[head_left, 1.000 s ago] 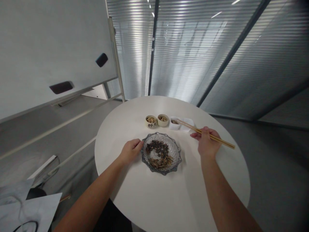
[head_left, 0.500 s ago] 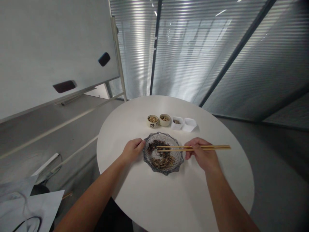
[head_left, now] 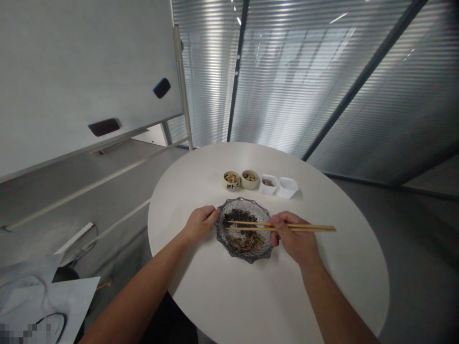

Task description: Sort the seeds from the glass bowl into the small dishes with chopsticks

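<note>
"Where is the glass plate [head_left: 247, 258] sitting?"

"I'm seeing it near the middle of the round white table [head_left: 358, 286], with dark seeds [head_left: 240, 216] and striped seeds [head_left: 245, 241] lying in it."

"What are the hands doing?"

"The right hand [head_left: 294, 239] is holding wooden chopsticks [head_left: 304, 228], with the tips close together over the seeds. The left hand [head_left: 201, 224] is touching the rim, maybe keeping the plate from sliding. I can't tell if it's gripping."

"What's behind the plate?"

"Two small cups [head_left: 232, 180] [head_left: 249, 179] and two white dishes [head_left: 268, 184] [head_left: 287, 187] are standing in a row, toward the far edge."

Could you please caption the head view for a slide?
Right hand holds wooden chopsticks over a glass plate; left hand at rim.
</note>
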The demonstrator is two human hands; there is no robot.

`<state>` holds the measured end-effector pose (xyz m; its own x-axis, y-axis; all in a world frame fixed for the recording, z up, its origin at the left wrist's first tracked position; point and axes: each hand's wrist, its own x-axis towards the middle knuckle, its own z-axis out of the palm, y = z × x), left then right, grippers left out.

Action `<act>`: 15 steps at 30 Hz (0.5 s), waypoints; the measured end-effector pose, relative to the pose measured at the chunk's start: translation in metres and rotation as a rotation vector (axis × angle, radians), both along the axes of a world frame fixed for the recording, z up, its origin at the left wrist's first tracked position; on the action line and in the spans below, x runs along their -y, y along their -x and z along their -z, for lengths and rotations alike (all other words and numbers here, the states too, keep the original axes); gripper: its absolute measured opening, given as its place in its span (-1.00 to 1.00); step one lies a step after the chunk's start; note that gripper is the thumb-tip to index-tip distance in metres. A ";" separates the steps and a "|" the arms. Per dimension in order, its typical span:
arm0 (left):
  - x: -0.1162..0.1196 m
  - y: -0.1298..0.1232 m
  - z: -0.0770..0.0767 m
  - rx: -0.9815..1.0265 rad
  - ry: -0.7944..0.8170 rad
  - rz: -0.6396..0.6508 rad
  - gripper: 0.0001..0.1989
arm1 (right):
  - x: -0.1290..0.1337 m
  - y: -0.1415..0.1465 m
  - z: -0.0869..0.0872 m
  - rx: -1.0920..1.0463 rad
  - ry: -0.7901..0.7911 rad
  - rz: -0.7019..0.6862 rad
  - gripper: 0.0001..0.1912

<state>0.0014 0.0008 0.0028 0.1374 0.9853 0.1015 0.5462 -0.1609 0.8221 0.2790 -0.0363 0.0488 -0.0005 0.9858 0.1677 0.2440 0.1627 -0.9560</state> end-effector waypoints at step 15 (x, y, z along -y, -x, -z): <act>0.000 -0.001 0.002 0.004 -0.008 -0.009 -0.51 | 0.004 0.013 -0.002 0.153 -0.132 -0.029 -0.50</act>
<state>0.0022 0.0005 0.0007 0.1281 0.9856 0.1103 0.5441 -0.1629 0.8231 0.2657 -0.0407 0.0505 -0.0634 0.9544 0.2917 0.3780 0.2935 -0.8781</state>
